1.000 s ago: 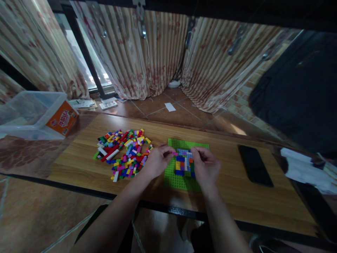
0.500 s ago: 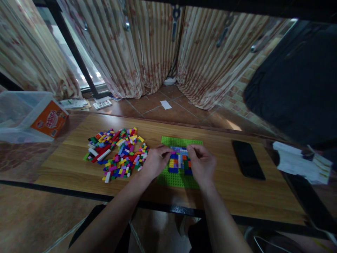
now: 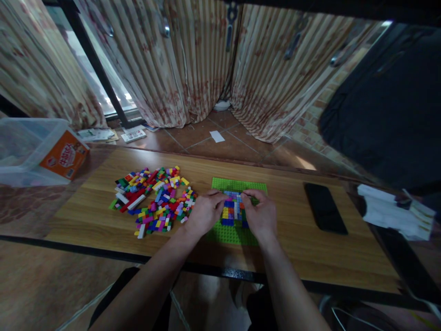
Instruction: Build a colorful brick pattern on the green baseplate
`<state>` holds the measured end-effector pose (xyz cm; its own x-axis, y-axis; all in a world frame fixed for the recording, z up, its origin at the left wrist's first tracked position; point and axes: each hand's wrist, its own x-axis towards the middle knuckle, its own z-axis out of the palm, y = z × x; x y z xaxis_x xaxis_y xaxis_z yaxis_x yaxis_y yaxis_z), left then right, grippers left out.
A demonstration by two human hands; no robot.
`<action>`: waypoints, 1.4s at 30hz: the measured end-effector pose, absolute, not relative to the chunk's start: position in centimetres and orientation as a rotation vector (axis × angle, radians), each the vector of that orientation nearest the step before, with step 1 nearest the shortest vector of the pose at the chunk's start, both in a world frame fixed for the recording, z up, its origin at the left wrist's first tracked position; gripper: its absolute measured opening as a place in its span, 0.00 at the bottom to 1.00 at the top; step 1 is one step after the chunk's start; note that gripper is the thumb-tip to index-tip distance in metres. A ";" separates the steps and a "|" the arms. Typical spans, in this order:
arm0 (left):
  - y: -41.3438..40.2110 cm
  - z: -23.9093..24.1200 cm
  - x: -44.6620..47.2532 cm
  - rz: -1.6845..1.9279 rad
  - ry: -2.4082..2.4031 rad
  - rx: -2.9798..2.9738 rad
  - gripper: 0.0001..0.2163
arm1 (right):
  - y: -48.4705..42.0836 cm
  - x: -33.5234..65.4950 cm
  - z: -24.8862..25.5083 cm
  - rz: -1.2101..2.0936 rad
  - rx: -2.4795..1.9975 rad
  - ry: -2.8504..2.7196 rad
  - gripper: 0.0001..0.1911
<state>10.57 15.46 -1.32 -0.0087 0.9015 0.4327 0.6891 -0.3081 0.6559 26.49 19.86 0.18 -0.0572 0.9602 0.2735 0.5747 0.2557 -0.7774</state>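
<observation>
A green studded baseplate (image 3: 227, 236) lies on the table, carrying a low multicoloured build of toy bricks (image 3: 230, 212). My left hand (image 3: 206, 212) rests at the build's left side, thumb and forefinger pinched together by its upper left corner. On the opposite side, my right hand (image 3: 261, 215) is also closed in a pinch, its fingertips against the build's upper right corner. Whatever sits between the fingertips of either hand is too small to make out. My right hand covers part of the build's right side. Left of the plate spreads a heap of loose bricks (image 3: 159, 202).
A black phone (image 3: 325, 208) lies on the wooden table (image 3: 292, 257) to the right. Beyond that end are crumpled papers (image 3: 389, 211). A clear plastic box (image 3: 31, 151) with an orange label stands at the far left. Striped curtains (image 3: 193, 69) hang behind the table.
My right hand has shifted slightly left and inward, its fingertips now over the build's upper right edge. My left hand has barely moved. The loose bricks look unchanged.
</observation>
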 end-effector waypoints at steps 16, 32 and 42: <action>15.1 -1.3 10.9 1.052 1.812 1.996 0.10 | 19.6 25.4 -0.5 0.478 -1.392 -1.984 0.11; 13.4 -1.1 12.9 0.825 2.087 1.914 0.21 | 20.1 24.9 -1.5 0.572 -1.399 -1.848 0.11; 12.9 -1.3 13.1 0.802 2.080 1.976 0.24 | 20.7 24.6 -2.1 0.691 -1.355 -1.812 0.09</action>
<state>13.07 12.92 -1.26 -0.1124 0.9638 0.2418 0.8768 -0.0183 0.4805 24.61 20.70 -2.05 -0.1511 0.9564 0.2500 0.5473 0.2916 -0.7845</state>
